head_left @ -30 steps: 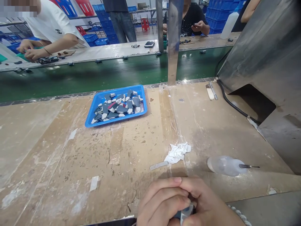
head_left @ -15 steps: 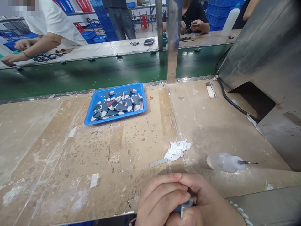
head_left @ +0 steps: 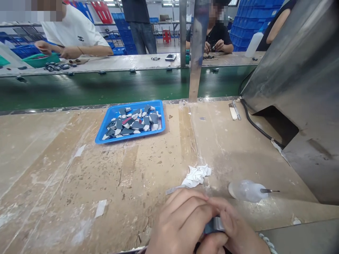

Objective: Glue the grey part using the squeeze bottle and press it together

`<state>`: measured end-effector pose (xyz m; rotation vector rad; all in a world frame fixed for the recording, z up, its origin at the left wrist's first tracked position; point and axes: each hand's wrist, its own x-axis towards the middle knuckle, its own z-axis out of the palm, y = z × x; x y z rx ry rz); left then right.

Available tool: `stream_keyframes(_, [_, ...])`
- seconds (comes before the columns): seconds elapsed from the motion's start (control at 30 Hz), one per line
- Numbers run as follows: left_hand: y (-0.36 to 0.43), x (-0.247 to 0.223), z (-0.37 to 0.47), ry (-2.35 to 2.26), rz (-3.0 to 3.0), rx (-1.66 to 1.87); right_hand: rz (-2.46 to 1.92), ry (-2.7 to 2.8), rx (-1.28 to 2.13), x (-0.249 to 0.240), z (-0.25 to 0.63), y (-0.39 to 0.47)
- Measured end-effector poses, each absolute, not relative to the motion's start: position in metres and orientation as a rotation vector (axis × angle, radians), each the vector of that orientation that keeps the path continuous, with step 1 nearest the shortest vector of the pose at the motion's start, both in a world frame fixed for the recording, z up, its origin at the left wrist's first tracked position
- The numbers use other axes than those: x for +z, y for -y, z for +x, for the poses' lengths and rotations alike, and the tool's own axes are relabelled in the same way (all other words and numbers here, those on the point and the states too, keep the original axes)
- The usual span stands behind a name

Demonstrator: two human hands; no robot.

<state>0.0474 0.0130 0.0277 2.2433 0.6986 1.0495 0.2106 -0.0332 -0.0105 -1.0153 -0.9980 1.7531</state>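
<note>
Where the scuffed surface (head_left: pixel 66 183) meets the green conveyor belt (head_left: pixel 92 86), a blue tray (head_left: pixel 111 113) of grey pieces sits; nearer lie a squeeze bottle (head_left: pixel 246 191) and white rag (head_left: pixel 196 175). Both hands, left hand (head_left: pixel 178 222) and right hand (head_left: pixel 238 231), pinch 1 small grey part (head_left: pixel 214 224) together at the near edge.

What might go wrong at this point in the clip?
The small grey part is pinched by both hands, left hand and right hand, right at the bench edge, so a slipped grip may drop it off. The clear squeeze bottle with the needle tip lies on its side nearby; it may leak or prick.
</note>
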Motion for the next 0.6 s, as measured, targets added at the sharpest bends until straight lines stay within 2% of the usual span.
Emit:
stream_keyframes(0.17, [-0.012,0.025,0.052,-0.742,2.234,1.035,-1.080,0.712,1.706,-0.014,0.205,0.039])
stream_keyframes(0.6, [-0.019,0.021,0.053,-0.685,2.076,1.135,-0.975,0.577,1.799,-0.017,0.199,0.035])
